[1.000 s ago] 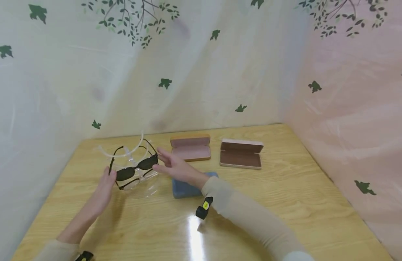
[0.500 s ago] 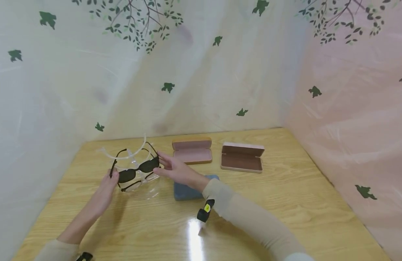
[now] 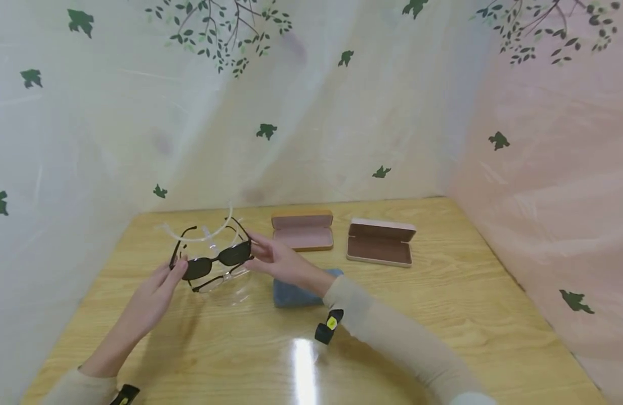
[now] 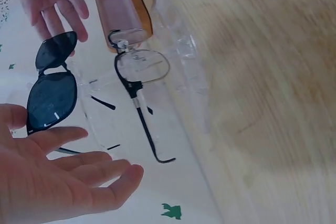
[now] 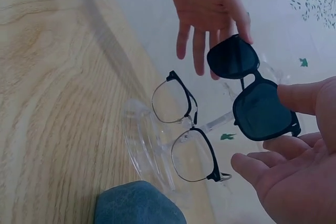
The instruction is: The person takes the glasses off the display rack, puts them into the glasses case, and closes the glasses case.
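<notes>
Dark sunglasses are held at both ends above a clear stand. My left hand pinches the left end between thumb and index finger, its other fingers extended, as the left wrist view shows. At the right end my right hand pinches the frame with thumb and index finger. Just below the sunglasses, black-topped clear glasses rest on the stand, close to the fingers but apart from them.
An orange case with pink lining and a pale case with brown lining stand with lids raised at the back. A blue case lies below my right wrist. A patterned sheet hangs behind the table.
The head view has shifted a little. My left hand has turned slightly at the left end of the sunglasses, its thumb now higher. Both hands keep their hold.
</notes>
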Demonstrator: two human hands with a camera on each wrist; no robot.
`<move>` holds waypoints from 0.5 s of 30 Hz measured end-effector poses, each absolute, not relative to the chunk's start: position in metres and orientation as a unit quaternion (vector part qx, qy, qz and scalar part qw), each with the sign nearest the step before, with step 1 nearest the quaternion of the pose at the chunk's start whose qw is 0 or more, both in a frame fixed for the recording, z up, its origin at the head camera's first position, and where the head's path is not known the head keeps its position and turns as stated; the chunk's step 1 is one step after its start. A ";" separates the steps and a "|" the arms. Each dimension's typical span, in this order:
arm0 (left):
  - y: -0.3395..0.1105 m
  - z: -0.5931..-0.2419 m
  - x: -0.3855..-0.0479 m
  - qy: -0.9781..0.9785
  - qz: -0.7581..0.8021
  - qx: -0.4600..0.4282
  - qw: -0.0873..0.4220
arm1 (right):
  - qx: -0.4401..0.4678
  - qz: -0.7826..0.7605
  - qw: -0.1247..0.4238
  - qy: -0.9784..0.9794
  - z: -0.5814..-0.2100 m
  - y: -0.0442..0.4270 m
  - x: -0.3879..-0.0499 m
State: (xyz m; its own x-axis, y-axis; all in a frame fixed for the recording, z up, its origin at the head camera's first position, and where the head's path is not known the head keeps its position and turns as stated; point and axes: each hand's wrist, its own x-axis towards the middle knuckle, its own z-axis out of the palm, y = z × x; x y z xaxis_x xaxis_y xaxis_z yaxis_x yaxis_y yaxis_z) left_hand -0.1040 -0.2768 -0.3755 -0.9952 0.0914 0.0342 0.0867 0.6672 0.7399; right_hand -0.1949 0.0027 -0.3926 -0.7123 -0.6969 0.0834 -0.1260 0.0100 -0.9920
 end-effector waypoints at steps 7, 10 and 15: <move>-0.268 -0.362 -0.092 0.930 0.365 0.044 -0.024 | -0.296 -0.639 0.232 0.671 -0.388 0.016 -0.187; -0.264 -0.360 -0.085 0.936 0.345 0.052 -0.040 | -0.295 -0.657 0.240 0.651 -0.387 0.021 -0.186; -0.252 -0.357 -0.073 0.937 0.336 0.076 -0.053 | -0.318 -0.663 0.238 0.635 -0.385 0.034 -0.182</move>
